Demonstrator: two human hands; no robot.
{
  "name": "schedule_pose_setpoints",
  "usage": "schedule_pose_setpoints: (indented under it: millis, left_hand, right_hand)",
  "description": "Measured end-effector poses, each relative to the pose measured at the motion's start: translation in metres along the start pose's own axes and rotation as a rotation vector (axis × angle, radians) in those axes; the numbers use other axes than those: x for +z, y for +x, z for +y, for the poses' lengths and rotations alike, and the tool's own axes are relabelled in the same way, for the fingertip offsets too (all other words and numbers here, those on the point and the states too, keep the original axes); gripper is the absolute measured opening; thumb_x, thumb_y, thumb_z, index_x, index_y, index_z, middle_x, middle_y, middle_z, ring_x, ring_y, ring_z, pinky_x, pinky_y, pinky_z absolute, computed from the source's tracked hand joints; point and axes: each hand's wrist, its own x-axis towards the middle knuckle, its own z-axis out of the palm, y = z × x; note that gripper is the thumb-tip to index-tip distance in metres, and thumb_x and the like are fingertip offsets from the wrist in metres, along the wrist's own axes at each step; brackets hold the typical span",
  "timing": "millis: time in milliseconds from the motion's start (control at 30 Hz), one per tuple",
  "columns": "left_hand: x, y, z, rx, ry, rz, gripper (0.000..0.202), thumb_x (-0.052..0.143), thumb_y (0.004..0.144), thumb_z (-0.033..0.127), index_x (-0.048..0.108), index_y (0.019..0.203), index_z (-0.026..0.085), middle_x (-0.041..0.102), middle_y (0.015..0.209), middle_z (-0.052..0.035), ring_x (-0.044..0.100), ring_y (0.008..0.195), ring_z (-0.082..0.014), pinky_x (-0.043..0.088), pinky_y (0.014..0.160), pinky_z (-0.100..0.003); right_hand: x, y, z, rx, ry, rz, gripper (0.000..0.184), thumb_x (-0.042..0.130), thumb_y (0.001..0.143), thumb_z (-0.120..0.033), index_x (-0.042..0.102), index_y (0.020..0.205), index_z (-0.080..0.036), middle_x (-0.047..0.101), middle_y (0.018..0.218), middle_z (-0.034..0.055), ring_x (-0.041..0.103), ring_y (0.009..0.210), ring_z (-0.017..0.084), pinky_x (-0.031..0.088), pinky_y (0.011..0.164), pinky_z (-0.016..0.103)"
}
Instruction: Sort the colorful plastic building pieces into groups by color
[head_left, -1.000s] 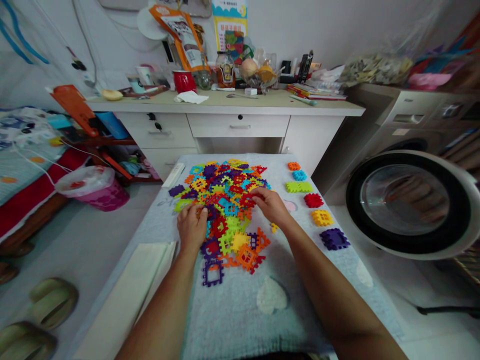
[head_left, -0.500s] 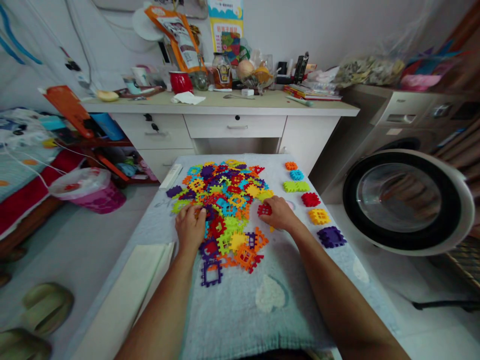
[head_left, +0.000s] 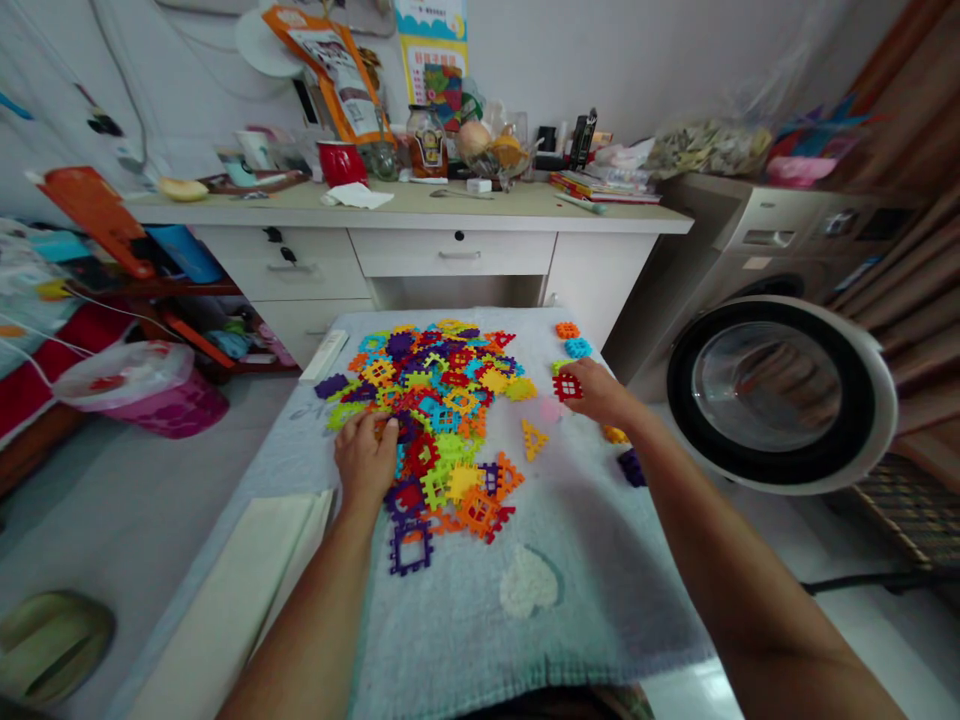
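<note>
One red piece [head_left: 568, 387] in right fingers [head_left: 590, 373]

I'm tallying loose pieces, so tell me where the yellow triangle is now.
In the head view, the yellow triangle lies slightly right of centre on the cloth, off the right side of the colourful pile and below-left of the right hand.

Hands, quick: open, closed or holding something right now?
Left hand: at the pile; can't tell whether it grips anything.
Right hand: closed, holding a red piece.
</note>
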Motion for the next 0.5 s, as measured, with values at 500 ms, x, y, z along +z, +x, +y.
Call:
schedule_pose_setpoints:
  millis: [500]
  left_hand:
    - [0.001, 0.001, -0.001, 0.000, 0.008, -0.001, 0.042, 0.044, 0.091, 0.048, 0.070, 0.108, 0.020, 0.060, 0.128, -0.0152, 0.051, 0.129, -0.0315, 0.036, 0.115, -0.051]
  right_hand:
    - [-0.009, -0.001, 0.095, 0.104, -0.020, -0.118, 0.046, 0.078, 0.067, -0.011, 0.075, 0.111, -0.020, 0.069, 0.110, 0.0094, 0.067, 0.098, 0.022, 0.051, 0.090, 0.031]
